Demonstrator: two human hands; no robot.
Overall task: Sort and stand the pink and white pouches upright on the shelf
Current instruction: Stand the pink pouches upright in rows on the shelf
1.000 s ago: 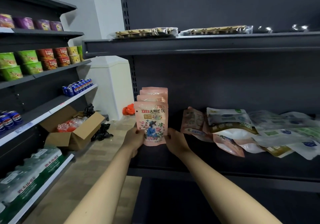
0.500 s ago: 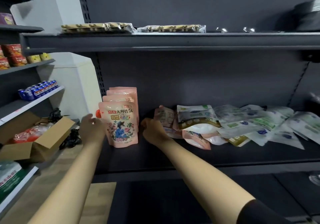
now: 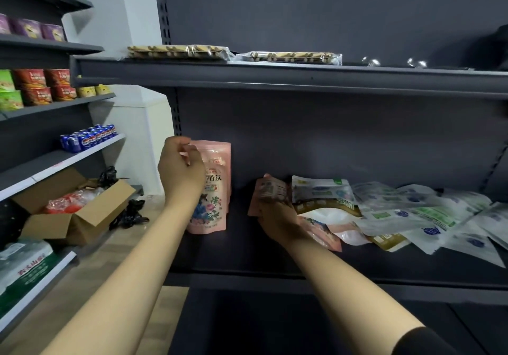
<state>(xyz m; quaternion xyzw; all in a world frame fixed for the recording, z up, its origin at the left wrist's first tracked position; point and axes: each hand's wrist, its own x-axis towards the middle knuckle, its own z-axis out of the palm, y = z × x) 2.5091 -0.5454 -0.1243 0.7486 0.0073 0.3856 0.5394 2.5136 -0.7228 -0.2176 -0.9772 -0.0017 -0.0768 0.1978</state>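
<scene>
Pinching top corner of rear standing pink pouches (image 3: 213, 187), left hand (image 3: 180, 169) steadies row at left end of shelf (image 3: 247, 255). Right hand (image 3: 277, 214) curls round next pink pouch (image 3: 268, 189) at left edge of heap (image 3: 398, 211) of pink and white pouches lying flat, right. Judgement: lift clear, turn base down, set just right of row, keep left hand bracing. Open room: bare shelf between row and heap. Near lip close; upper shelf (image 3: 275, 78) overhead.

Dark shelf (image 3: 247, 255) carries upright pink pouches (image 3: 213, 189) and tumbled white pouches (image 3: 428, 211).
</scene>
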